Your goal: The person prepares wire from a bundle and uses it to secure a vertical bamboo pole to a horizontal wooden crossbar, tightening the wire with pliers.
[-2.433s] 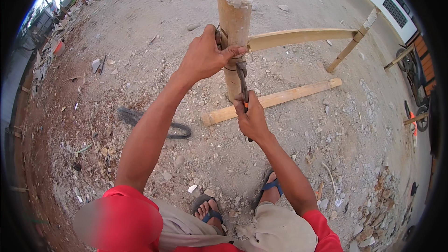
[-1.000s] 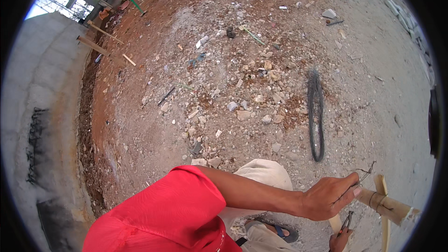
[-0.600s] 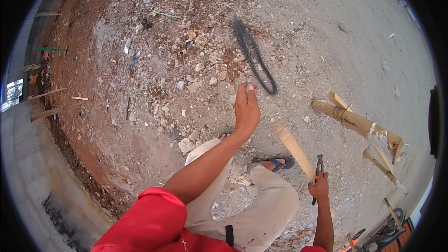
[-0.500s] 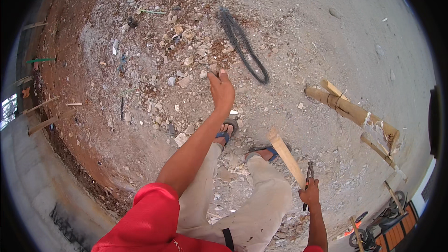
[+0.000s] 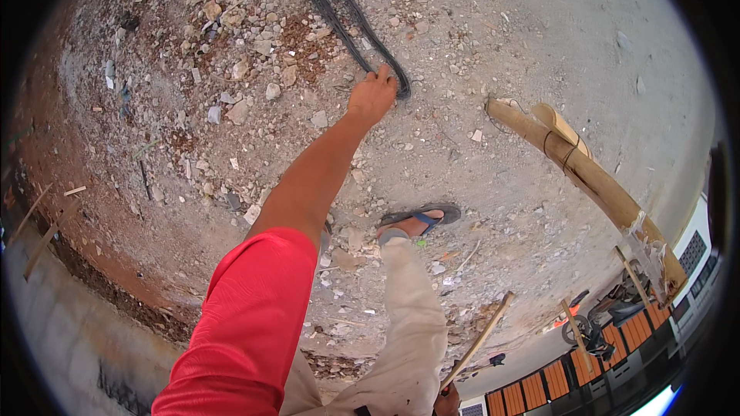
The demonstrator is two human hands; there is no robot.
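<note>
A long looped bundle of dark wire [image 5: 358, 19] lies on the stony ground ahead of me. My left hand [image 5: 374, 96] reaches down to its near end, with the fingers closed around the bend of the loop. A thin dark strand shows beside this hand; whether it is held I cannot tell. At the lower edge, my right hand [image 5: 447, 402] is mostly cut off by the picture. It grips a light wooden strip [image 5: 482, 339] that slants up and to the right. The pliers seen earlier in this hand are hidden now.
Bamboo pieces [image 5: 566, 156] bound with wire stand at the right, with torn plastic [image 5: 647, 254] near one end. Stones and rubble [image 5: 239, 112] cover the ground. Wooden stakes [image 5: 52, 239] stand along the left wall. A motorcycle [image 5: 590, 331] is parked at the lower right.
My left hand has moved forward and right onto the wire bundle. The right hand has dropped to the lower edge with the wooden strip. My view has shifted to the right.
</note>
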